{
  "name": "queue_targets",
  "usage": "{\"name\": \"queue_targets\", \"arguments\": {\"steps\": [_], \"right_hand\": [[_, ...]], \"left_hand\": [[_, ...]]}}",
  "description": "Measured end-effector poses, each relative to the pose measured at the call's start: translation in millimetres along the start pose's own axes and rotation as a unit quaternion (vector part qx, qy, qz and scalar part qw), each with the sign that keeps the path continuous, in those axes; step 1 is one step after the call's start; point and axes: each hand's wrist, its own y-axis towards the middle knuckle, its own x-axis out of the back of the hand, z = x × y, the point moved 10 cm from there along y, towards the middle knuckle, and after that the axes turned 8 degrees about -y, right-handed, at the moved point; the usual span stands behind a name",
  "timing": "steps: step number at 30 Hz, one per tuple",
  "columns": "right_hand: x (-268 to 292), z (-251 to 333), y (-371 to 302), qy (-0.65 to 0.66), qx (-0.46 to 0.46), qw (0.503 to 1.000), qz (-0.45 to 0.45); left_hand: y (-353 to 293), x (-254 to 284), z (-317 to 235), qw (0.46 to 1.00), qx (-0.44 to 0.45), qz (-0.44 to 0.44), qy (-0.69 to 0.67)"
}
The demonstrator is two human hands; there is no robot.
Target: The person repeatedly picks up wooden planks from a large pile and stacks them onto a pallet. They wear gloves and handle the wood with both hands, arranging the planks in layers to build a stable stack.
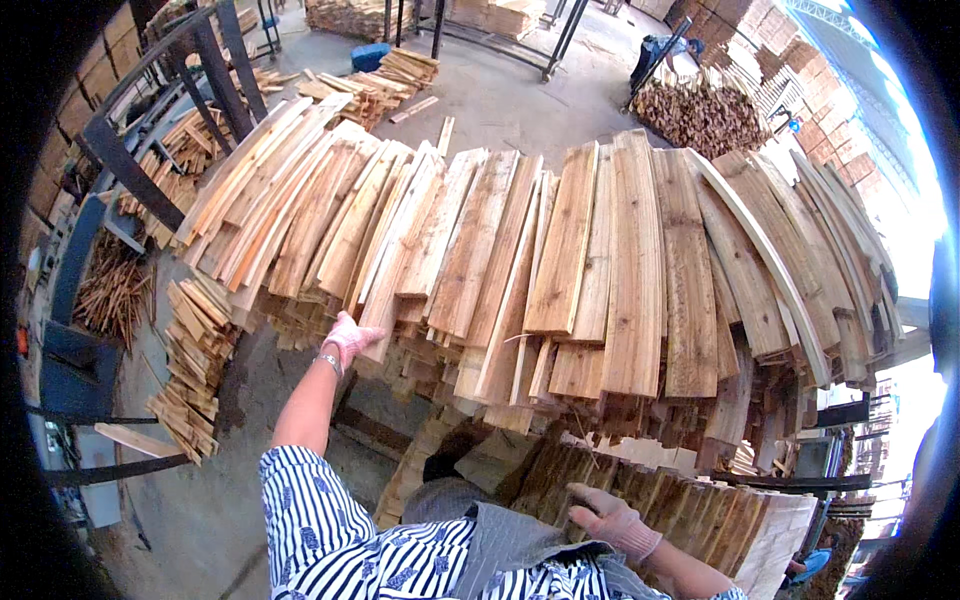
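A long pile of rough wooden boards [632, 260] spreads across the view, the boards lying side by side with their near ends toward me. My left hand [350, 339], in a pale pink glove, reaches out to the pile's near left edge. It grips the near end of a light wooden board [388, 300], the thumb lying across it; its underside is hidden. Close to my body at the lower right, my right hand [612, 522] is gloved too. Its fingers are loosely bent and apart, with nothing in them, near a neat stack of boards [690, 510].
Short boards [190, 370] lie heaped on the left, by a pile of thin sticks [112, 290]. A dark metal frame [135, 180] stands at the far left. Farther back are a blue object [369, 57], a bundled wood stack [700, 115] and a person [660, 55].
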Motion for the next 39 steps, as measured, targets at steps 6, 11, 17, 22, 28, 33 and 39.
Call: {"name": "queue_targets", "arguments": {"steps": [6, 11, 17, 22, 28, 33, 39], "right_hand": [[13, 79, 15, -0.071, 0.086, 0.993, 0.027], [20, 103, 36, -0.006, 0.148, 0.989, -0.025], [-42, 189, 152, 0.587, 0.087, 0.797, 0.109], [-63, 181, 225, 0.479, 0.039, 0.869, 0.123], [-55, 180, 205, 0.469, 0.048, 0.855, 0.217], [-54, 164, 158, 0.498, 0.077, 0.826, 0.252], [-23, 150, 94, 0.334, 0.178, 0.894, 0.241]], "left_hand": [[-48, 35, -60, 0.997, -0.021, 0.010, 0.072], [-139, 90, -136, 0.983, -0.036, 0.161, -0.079], [-295, -49, -60, 0.858, 0.112, 0.308, -0.395], [-309, -103, -11, 0.889, 0.027, 0.151, -0.431], [-256, -79, 4, 0.807, 0.038, 0.352, -0.473], [-181, -90, -21, 0.846, -0.129, 0.236, -0.460], [-224, -149, 4, 0.714, 0.053, 0.263, -0.647]]}}
